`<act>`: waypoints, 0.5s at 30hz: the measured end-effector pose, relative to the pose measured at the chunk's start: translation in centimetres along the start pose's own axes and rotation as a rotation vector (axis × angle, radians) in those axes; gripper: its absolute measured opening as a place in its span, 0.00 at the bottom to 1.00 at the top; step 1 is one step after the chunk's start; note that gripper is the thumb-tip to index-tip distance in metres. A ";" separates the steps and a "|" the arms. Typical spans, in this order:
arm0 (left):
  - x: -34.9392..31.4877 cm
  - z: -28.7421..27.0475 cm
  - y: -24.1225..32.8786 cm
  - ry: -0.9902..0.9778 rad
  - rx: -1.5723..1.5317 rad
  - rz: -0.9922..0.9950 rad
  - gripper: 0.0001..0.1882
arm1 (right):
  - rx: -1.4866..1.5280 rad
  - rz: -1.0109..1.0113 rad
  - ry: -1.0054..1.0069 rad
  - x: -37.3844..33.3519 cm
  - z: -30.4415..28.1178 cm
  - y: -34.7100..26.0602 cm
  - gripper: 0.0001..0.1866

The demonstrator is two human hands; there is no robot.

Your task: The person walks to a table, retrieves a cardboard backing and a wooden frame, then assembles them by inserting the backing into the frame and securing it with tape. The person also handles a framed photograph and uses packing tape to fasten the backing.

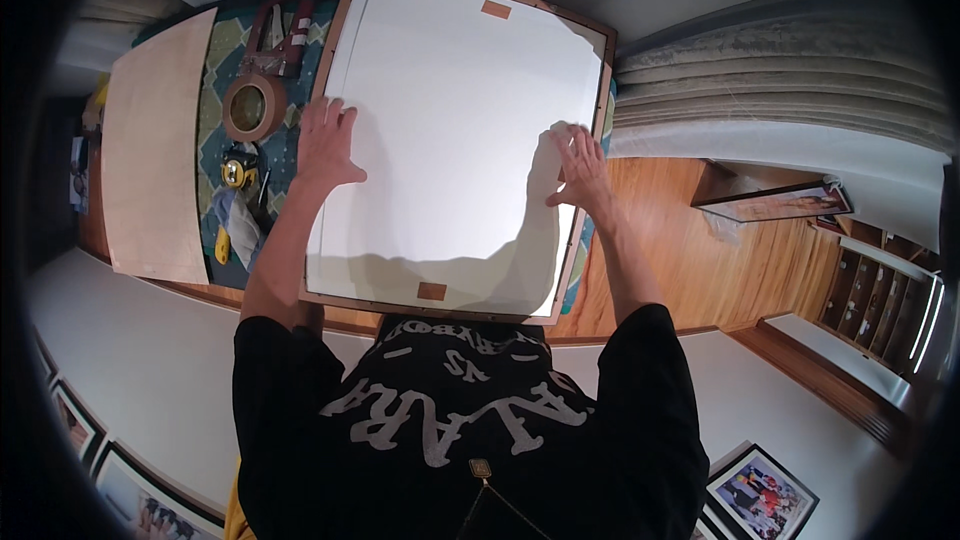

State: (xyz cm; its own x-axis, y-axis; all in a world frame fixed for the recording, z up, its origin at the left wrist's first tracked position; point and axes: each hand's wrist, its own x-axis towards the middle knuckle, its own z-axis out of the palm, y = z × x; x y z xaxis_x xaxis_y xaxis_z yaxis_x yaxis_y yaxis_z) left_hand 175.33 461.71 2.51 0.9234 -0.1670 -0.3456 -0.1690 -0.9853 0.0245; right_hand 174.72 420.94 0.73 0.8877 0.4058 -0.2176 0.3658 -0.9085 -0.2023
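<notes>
A large brown picture frame (430, 307) lies in front of me. Inside it is a white backing board (450, 130). Small brown patches, one near the far edge (496, 9) and one near the close edge (432, 292), mark the board. My left hand (328, 145) is at the frame's left side, fingers spread across the rim and the board's edge. Over by the right rim is my right hand (582, 168), its fingers apart and slightly curled; whether it presses on the board I cannot tell. Neither hand holds anything. My arms throw shadows across the board.
Left of the frame, a patterned green cloth carries a brown tape roll (271, 127), a dark red tool (292, 52), a yellow-black tape measure (234, 172) and a crumpled rag (241, 225). Farther left lies a pale panel (160, 160). A framed picture (780, 204) stands on the wooden floor at right.
</notes>
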 end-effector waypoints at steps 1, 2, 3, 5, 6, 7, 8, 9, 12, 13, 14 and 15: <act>0.3 -0.2 -0.2 0.005 0.053 0.019 0.50 | -0.020 0.001 -0.011 0.3 0.1 0.0 0.61; 0.7 -0.2 -0.2 -0.001 0.046 0.042 0.50 | -0.042 -0.004 -0.022 0.4 0.0 0.2 0.61; 0.9 0.2 -0.5 -0.005 0.039 0.042 0.51 | -0.065 -0.032 -0.032 1.1 -0.1 0.4 0.62; 1.2 0.6 -1.7 0.000 0.022 0.033 0.52 | 0.041 -0.111 0.005 1.3 1.4 1.8 0.66; 1.1 0.8 -1.8 -0.004 0.006 0.034 0.53 | 0.082 -0.110 -0.007 1.3 1.2 1.6 0.66; 1.1 1.0 -2.1 0.038 -0.021 0.075 0.51 | 0.042 -0.063 -0.060 1.3 1.5 1.2 0.66; 1.1 1.1 -2.5 0.090 -0.059 0.133 0.49 | 0.027 -0.021 -0.093 0.9 1.3 1.0 0.67; 0.1 1.1 -3.2 0.223 -0.188 0.084 0.46 | 0.010 0.016 -0.126 0.8 1.0 0.8 0.68; -2.9 0.2 -4.8 0.652 -0.542 -0.156 0.36 | -0.065 0.060 -0.214 1.6 0.0 -0.4 0.70; -4.8 -0.5 -6.3 0.771 -0.635 -0.319 0.32 | -0.062 0.071 -0.219 1.5 -0.1 -0.4 0.71; -6.8 0.5 -8.5 0.904 -0.567 -0.569 0.33 | -0.057 0.073 -0.226 1.6 -0.1 -0.5 0.71; -9.0 2.5 -11.3 1.030 -0.488 -0.820 0.33 | -0.053 0.076 -0.234 1.6 0.0 -0.4 0.71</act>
State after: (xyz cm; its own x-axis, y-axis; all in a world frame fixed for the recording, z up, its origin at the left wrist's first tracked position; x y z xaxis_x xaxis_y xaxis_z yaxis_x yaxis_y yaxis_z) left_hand 168.06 474.39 3.05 0.5708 0.7125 0.4081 0.4725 -0.6915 0.5464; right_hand 176.03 421.91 0.50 0.8263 0.3429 -0.4468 0.3205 -0.9386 -0.1276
